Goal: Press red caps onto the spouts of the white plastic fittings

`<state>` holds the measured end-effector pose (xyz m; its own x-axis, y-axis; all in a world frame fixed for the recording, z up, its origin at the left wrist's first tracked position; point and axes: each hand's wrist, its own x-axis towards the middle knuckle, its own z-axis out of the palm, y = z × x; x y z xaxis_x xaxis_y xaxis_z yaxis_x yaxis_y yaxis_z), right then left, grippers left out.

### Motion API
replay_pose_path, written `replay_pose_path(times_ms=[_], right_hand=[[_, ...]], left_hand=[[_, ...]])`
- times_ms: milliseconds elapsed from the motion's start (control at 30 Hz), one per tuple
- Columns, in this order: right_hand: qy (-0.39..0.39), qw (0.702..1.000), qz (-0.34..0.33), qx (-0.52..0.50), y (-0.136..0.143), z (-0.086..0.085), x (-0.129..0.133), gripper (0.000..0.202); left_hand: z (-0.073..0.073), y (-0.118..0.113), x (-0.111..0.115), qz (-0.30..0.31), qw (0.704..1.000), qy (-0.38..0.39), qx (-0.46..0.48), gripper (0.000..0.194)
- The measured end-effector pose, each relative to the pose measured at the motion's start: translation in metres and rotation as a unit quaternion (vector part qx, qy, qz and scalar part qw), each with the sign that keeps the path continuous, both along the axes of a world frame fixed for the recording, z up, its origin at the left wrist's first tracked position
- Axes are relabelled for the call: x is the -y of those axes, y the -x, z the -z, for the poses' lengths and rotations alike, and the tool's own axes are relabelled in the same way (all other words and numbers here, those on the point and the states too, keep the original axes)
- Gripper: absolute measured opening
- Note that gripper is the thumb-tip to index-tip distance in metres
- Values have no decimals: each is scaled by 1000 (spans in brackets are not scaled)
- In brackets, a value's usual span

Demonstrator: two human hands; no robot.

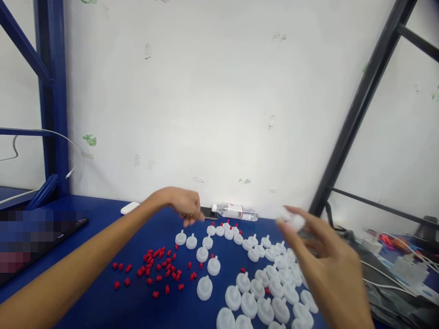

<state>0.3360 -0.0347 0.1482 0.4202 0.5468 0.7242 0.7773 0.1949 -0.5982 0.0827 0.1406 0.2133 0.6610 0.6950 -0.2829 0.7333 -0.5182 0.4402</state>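
One white spouted cap [297,222] sat pinched in the right hand [332,260], at four o'clock.
It looked light, stiff and perhaps slippery, best held by its wide rim; blur hid its spout's direction and long axis, though nearby caps [205,289] stood spout to twelve. The left hand [186,203] curled at seven o'clock above the blue table [103,210]; whether it gripped anything, I could not tell.

Bare L hand [188,205] over far side, arm stretched fwd from lower L, wrist bent, fingers curled down. Bare R hand [325,256] nearer, raised at R, thumb + fingers pinched, slightly blurred.
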Motion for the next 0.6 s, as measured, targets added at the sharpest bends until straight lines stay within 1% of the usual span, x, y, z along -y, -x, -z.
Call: replay_pose_path(times_ms=[67, 100, 167, 233, 300, 400, 500, 600], right_hand=[[44, 998, -54, -5, 14, -5, -2, 41], [60, 995, -74, -1, 19, -7, -2, 40], [91, 992, -87, 2, 26, -8, -1, 40], [117, 989, -91, 2, 26, -7, 0, 41], [138, 985, -106, 6, 22, -4, 0, 43], [168, 975, -143, 29, 17, -1, -4, 46], [179, 970, -160, 43, 17, -1, -7, 45], [172, 971, -158, 48, 19, -1, -7, 43]], left_hand=[[17, -14, 4, 19, 991, 47, -124, 23], [25, -22, 7, 21, 983, 57, -171, 21], [36, -35, 13, 18, 972, 52, -229, 23], [39, -41, 17, 10, 968, 28, -249, 27], [35, -40, 20, 3, 974, -5, -228, 25], [18, -33, 25, 14, 989, -47, -141, 14], [1, -28, 35, 77, 996, -29, -37, 21], [-8, -30, 47, 154, 986, 23, 62, 28]])
